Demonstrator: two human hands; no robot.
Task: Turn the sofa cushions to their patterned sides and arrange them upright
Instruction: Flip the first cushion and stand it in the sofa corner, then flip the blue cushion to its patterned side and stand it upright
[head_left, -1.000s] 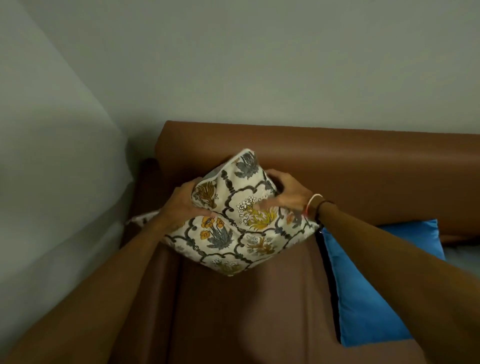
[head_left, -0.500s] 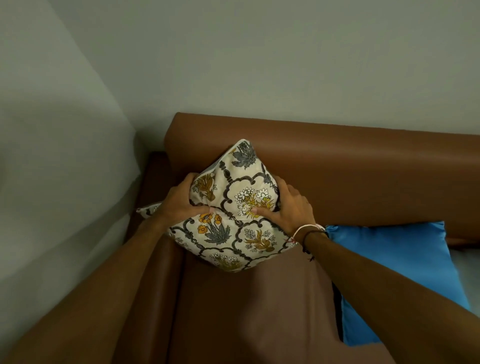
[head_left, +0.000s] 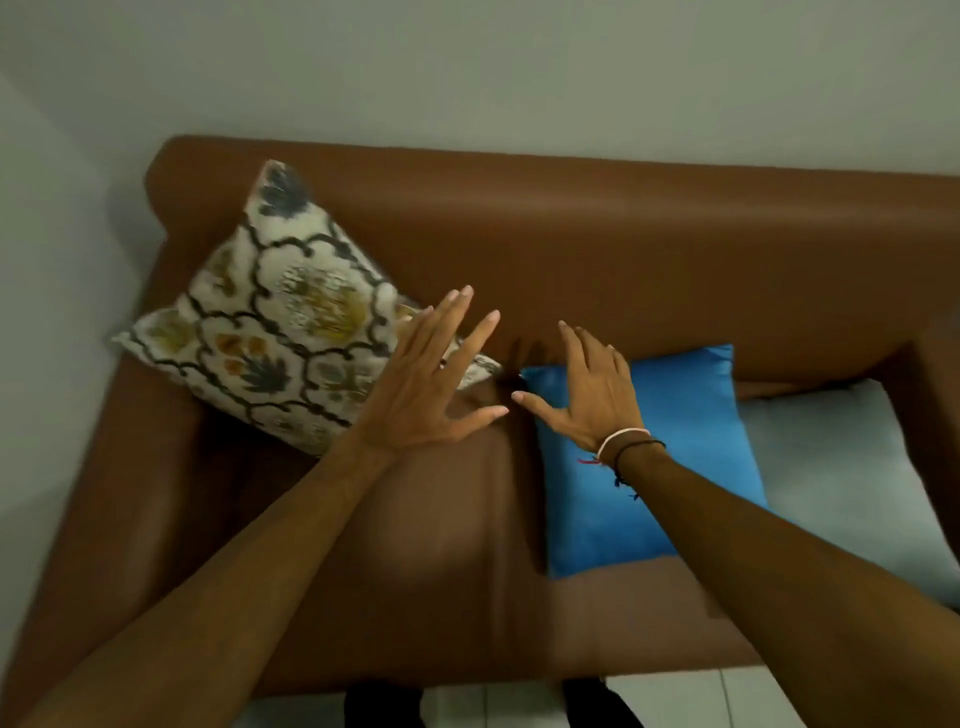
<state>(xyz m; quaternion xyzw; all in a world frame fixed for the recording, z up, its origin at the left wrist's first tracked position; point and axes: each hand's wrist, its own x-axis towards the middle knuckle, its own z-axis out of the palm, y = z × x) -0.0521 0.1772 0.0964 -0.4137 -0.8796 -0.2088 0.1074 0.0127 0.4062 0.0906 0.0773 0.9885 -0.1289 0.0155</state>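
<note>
We note dim, even light; motion blur smears the patterned cushion (head_left: 291, 322); wide-angle bending at edges.

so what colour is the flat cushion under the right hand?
Plain bright blue cushion, no pattern showing; head view, below the right hand.

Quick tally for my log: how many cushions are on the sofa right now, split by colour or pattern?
Patterned floral cushion: 1, leaning on the sofa backrest
Plain blue cushion: 1, lying flat
Pale grey cushion: 1, lying flat, partly cut off by the frame
Total: 3
</note>
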